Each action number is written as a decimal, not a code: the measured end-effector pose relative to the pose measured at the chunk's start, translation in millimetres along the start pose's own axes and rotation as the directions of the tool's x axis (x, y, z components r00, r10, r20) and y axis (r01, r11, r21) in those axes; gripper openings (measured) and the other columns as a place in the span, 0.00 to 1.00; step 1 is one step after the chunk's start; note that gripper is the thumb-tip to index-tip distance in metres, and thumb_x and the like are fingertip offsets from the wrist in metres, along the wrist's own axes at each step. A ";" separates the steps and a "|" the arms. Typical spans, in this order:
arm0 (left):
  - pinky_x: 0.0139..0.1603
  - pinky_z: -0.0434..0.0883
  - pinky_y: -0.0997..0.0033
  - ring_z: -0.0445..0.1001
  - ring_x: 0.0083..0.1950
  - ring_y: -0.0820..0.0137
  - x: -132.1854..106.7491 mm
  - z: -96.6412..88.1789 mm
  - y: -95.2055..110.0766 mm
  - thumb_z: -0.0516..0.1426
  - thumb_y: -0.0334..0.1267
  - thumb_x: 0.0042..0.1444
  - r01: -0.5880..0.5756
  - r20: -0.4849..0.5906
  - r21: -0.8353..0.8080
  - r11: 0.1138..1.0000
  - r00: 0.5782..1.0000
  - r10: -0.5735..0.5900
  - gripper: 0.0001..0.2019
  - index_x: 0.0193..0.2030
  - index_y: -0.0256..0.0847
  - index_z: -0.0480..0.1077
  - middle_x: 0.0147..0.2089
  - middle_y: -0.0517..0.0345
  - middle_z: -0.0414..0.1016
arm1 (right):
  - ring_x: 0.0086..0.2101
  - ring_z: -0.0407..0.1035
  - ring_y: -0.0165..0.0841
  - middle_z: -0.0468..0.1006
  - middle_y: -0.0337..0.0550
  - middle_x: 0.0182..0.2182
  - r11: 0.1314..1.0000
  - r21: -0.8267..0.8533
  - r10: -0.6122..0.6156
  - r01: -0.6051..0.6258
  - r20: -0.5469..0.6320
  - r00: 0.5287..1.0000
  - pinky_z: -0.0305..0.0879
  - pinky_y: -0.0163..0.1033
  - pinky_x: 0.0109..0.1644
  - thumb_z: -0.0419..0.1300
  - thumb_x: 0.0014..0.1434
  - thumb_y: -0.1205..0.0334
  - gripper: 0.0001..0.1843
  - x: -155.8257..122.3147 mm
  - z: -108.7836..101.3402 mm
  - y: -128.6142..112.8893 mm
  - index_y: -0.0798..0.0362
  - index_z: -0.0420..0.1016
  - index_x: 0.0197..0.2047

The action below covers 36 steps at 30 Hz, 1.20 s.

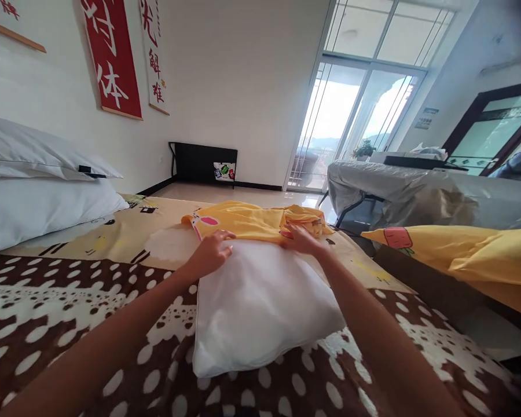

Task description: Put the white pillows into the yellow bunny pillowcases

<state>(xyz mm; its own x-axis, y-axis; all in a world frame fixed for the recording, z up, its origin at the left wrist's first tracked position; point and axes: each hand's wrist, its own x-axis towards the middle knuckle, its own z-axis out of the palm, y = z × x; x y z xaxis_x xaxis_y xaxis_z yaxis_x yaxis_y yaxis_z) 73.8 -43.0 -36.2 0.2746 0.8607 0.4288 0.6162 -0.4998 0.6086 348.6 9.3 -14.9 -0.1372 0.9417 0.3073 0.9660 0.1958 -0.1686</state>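
Note:
A white pillow point(264, 301) lies on the bed in front of me, its near end bare. At its far end is a yellow pillowcase point(252, 220) with pink prints, bunched up on the right side. I cannot tell whether the pillow's far edge is inside the cloth. My left hand point(212, 250) rests on the pillow's far left corner beside the pillowcase, thumb and fingers apart. On the far right, my right hand point(303, 238) lies with fingers stretched over the pillowcase's edge and the pillow; some of its fingertips are hard to make out.
The bed has a brown blanket point(156, 359) with white spots. White pillows point(39, 202) are stacked at the left. A yellow cushion or pillow point(473, 249) with a printed shape is at the right. Beyond stand a plastic-covered table point(399, 185) and a black panel point(195, 162).

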 end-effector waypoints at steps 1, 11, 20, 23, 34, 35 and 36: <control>0.61 0.63 0.60 0.69 0.56 0.62 -0.6 3.5 4.0 0.52 0.36 0.54 -0.033 0.013 0.019 0.999 0.999 0.033 0.17 0.49 0.37 0.70 0.53 0.49 0.71 | 0.40 0.71 0.38 0.79 0.50 0.40 1.000 -0.005 0.014 -0.014 -0.005 1.000 0.61 0.35 0.40 0.63 0.49 0.63 0.18 -3.1 8.5 9.2 0.57 0.75 0.45; 0.63 0.58 0.55 0.59 0.64 0.59 19.6 9.1 46.0 0.55 0.31 0.49 -0.239 -0.118 0.237 0.942 0.955 0.272 0.31 0.62 0.35 0.56 0.62 0.43 0.62 | 0.31 0.67 0.34 0.78 0.42 0.30 0.994 -0.067 -0.100 0.083 -0.313 0.944 0.51 0.35 0.33 0.51 0.47 0.72 0.15 -16.8 -45.1 -61.0 0.51 0.74 0.36; 0.26 0.50 0.72 0.53 0.23 0.76 28.0 -23.2 75.8 0.51 0.42 0.53 -0.188 -0.253 0.073 0.980 0.947 0.200 0.15 0.19 0.38 0.60 0.19 0.63 0.57 | 0.42 0.64 0.35 0.72 0.43 0.44 0.840 0.117 -0.468 0.530 -0.338 0.816 0.57 0.40 0.47 0.60 0.52 0.59 0.21 -54.5 -88.1 -99.5 0.50 0.67 0.51; 0.25 0.47 0.73 0.47 0.23 0.78 18.6 -33.6 77.7 0.52 0.52 0.52 -0.141 -0.244 -0.056 0.988 0.962 0.123 0.22 0.17 0.38 0.55 0.19 0.65 0.48 | 0.50 0.61 0.42 0.68 0.49 0.52 0.897 0.065 -0.416 0.437 -0.211 0.885 0.54 0.48 0.54 0.64 0.49 0.51 0.39 -42.6 -52.4 -79.1 0.49 0.56 0.62; 0.22 0.49 0.74 0.48 0.23 0.77 -47.1 -65.8 40.6 0.56 0.58 0.43 0.140 -0.374 -0.217 0.966 0.902 -0.215 0.25 0.15 0.40 0.51 0.18 0.63 0.47 | 0.48 0.68 0.42 0.77 0.53 0.45 0.971 -0.208 0.063 -0.117 -0.248 0.967 0.55 0.44 0.51 0.51 0.59 0.68 0.16 -12.8 24.8 -5.3 0.55 0.70 0.50; 0.22 0.50 0.74 0.49 0.23 0.77 -56.1 -64.6 28.1 0.57 0.59 0.42 0.191 -0.371 -0.253 0.948 0.886 -0.277 0.25 0.15 0.40 0.52 0.18 0.63 0.48 | 0.48 0.68 0.42 0.77 0.54 0.44 0.964 -0.232 0.073 -0.131 -0.243 0.967 0.55 0.45 0.50 0.51 0.58 0.69 0.15 -13.2 23.8 4.5 0.55 0.71 0.48; 0.22 0.51 0.73 0.50 0.22 0.76 -64.5 -60.7 15.5 0.57 0.60 0.42 0.239 -0.340 -0.279 0.930 0.881 -0.329 0.26 0.16 0.41 0.53 0.18 0.63 0.49 | 0.46 0.69 0.43 0.77 0.56 0.43 0.956 -0.257 0.081 -0.143 -0.237 0.968 0.55 0.46 0.49 0.50 0.59 0.70 0.14 -13.5 21.8 13.1 0.56 0.72 0.46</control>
<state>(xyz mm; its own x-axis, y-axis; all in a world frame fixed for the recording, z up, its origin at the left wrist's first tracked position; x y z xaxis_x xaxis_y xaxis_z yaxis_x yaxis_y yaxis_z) 20.8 -112.2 -14.0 -0.2116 0.8895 0.4050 0.4329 -0.2862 0.8548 358.3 5.2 -41.6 -0.0023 0.8629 0.5054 0.9992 -0.0181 0.0356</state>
